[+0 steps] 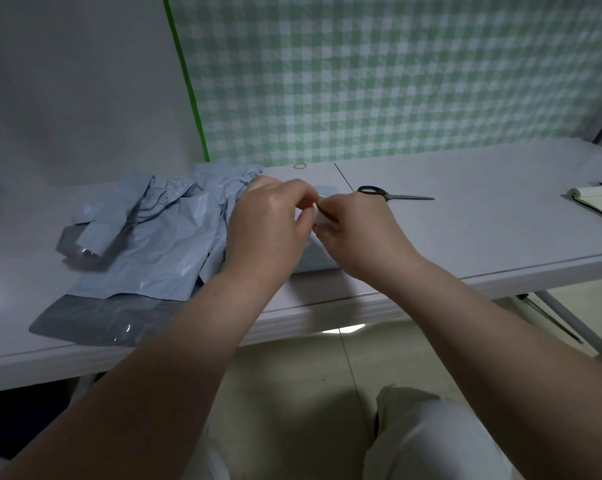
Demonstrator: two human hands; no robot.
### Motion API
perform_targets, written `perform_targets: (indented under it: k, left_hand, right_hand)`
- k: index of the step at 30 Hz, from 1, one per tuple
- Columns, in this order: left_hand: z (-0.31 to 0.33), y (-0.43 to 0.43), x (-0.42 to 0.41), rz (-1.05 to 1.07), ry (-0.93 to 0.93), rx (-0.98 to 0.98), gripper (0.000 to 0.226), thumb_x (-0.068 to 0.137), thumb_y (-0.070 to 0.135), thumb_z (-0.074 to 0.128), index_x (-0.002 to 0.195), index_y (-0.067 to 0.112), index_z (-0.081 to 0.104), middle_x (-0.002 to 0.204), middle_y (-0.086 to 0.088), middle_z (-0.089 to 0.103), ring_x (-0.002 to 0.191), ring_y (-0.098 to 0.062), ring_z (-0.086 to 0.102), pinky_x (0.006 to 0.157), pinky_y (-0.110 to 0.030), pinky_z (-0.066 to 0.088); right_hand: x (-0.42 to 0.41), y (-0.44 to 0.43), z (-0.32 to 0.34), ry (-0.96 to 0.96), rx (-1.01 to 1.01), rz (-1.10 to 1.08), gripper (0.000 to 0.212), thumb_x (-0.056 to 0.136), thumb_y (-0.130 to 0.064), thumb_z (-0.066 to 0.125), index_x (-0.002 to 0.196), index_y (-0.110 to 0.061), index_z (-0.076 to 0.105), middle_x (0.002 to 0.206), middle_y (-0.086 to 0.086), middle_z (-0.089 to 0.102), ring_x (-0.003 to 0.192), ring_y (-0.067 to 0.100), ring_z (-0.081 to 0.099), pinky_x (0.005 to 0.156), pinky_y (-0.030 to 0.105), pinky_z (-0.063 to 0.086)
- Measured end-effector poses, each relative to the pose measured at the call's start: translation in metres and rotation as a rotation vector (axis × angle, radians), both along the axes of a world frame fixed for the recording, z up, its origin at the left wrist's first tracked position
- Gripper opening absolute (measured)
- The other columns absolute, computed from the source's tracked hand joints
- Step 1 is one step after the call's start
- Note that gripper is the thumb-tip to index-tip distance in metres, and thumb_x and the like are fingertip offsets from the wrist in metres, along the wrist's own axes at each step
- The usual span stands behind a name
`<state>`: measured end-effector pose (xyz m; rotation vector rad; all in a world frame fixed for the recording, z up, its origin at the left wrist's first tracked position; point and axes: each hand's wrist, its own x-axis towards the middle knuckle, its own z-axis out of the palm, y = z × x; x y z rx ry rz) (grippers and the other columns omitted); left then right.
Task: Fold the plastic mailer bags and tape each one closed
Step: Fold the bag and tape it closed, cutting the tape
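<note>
A heap of grey-blue plastic mailer bags (161, 237) lies on the left half of the white table (465, 230). A folded mailer (315, 256) rests under my hands near the table's front edge, mostly hidden by them. My right hand (358, 233) grips a small white tape roll (321, 216). My left hand (271, 226) pinches at the roll's edge with thumb and fingertips; the tape end itself is too small to see.
Black-handled scissors (393, 194) lie just right of my hands. A yellow rubber band (300, 165) sits by the checked backdrop. A notepad (597, 202) lies at the table's right end. Table legs (569, 323) and my knee (431, 431) are below the edge.
</note>
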<state>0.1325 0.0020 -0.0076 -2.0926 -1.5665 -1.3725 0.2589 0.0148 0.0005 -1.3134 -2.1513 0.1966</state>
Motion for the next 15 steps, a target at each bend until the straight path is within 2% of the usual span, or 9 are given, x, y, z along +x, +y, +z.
perform_targets:
  k: [4, 6, 8, 11, 15]
  left_hand:
    - [0.007, 0.001, -0.003, -0.009, -0.006, -0.135, 0.010, 0.076, 0.006, 0.067, 0.082, 0.014, 0.070, 0.079, 0.003, 0.070, 0.071, -0.013, 0.054, 0.072, -0.027, 0.044]
    - [0.011, 0.001, -0.004, -0.018, 0.001, -0.176, 0.009, 0.077, 0.007, 0.068, 0.082, 0.014, 0.069, 0.080, 0.005, 0.070, 0.062, -0.006, 0.050, 0.073, -0.024, 0.043]
    - [0.013, 0.001, -0.005, -0.026, 0.003, -0.205, 0.009, 0.077, 0.007, 0.068, 0.081, 0.015, 0.069, 0.079, 0.008, 0.067, 0.059, 0.002, 0.047, 0.071, -0.021, 0.041]
    - [0.015, 0.000, -0.003, -0.021, -0.011, -0.226, 0.009, 0.075, 0.007, 0.068, 0.078, 0.016, 0.067, 0.078, 0.009, 0.065, 0.064, -0.008, 0.051, 0.072, -0.023, 0.042]
    - [0.013, 0.001, 0.000, -0.023, -0.061, -0.215, 0.017, 0.074, 0.008, 0.069, 0.072, 0.020, 0.058, 0.075, 0.008, 0.063, 0.068, -0.014, 0.055, 0.071, -0.025, 0.041]
  right_hand:
    - [0.001, -0.001, -0.001, -0.076, 0.014, 0.009, 0.025, 0.091, -0.008, 0.047, 0.066, -0.012, 0.046, 0.053, -0.002, 0.036, 0.054, 0.018, 0.035, 0.046, 0.025, 0.022]
    - [0.003, -0.001, 0.001, -0.112, 0.018, 0.027, 0.019, 0.090, -0.009, 0.047, 0.071, -0.009, 0.051, 0.054, -0.001, 0.037, 0.061, 0.024, 0.038, 0.049, 0.032, 0.023]
    - [0.004, -0.001, 0.002, -0.127, 0.024, 0.047, 0.016, 0.090, -0.009, 0.048, 0.075, -0.008, 0.054, 0.056, -0.001, 0.038, 0.064, 0.025, 0.039, 0.055, 0.031, 0.025]
    - [0.006, 0.002, 0.002, -0.144, 0.021, 0.066, 0.014, 0.089, -0.010, 0.049, 0.079, -0.006, 0.059, 0.060, 0.001, 0.043, 0.065, 0.024, 0.039, 0.058, 0.030, 0.028]
    - [0.007, 0.003, 0.003, -0.134, 0.028, 0.082, 0.018, 0.088, -0.010, 0.051, 0.070, -0.009, 0.052, 0.054, -0.003, 0.038, 0.053, 0.016, 0.034, 0.055, 0.033, 0.030]
